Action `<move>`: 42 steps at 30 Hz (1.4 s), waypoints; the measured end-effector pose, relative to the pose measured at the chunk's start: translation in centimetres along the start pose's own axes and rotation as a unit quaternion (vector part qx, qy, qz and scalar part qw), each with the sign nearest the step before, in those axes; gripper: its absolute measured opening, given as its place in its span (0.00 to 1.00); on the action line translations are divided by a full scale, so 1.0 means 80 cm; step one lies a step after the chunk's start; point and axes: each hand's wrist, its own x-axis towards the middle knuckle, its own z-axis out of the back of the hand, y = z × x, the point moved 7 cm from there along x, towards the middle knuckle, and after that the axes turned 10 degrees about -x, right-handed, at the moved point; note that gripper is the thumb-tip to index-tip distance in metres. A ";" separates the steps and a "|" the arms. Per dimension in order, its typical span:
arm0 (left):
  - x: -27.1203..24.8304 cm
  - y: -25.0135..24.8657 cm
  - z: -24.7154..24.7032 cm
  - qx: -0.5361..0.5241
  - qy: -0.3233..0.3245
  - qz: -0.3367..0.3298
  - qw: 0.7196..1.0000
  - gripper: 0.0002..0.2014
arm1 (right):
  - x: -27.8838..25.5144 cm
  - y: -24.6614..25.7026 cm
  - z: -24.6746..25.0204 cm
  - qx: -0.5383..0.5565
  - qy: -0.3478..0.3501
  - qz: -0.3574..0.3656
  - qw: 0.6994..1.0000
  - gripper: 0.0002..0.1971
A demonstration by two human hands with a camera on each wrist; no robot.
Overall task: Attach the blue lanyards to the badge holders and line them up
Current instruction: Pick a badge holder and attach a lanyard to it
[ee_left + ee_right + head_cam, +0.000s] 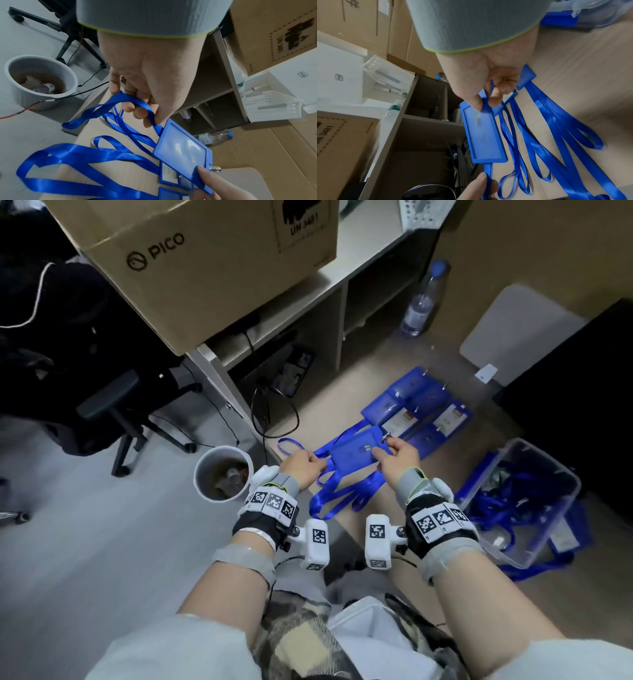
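Note:
I hold one blue badge holder (354, 454) just above the wooden table (370, 378). My right hand (384, 449) pinches its end by the metal clip (386, 436), thumb on the clear window (483, 133). A blue lanyard strap (120, 98) runs out from the holder's other end, and my left hand (317, 462) grips it with curled fingers (139, 113). Beyond my hands, several badge holders (419, 407) lie side by side, with their lanyard loops (342, 496) trailing toward me.
A clear plastic bin (548, 529) of blue lanyards stands at my right. A grey waste bucket (205, 463) and an office chair (113, 409) are on the floor to the left. A cardboard box (205, 268) tops the shelf unit, and a water bottle (423, 299) stands behind.

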 end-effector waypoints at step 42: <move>0.148 -0.019 -0.034 0.177 -0.035 0.097 0.979 0.15 | 0.199 -0.017 -0.048 -0.114 0.026 -0.115 0.986 0.16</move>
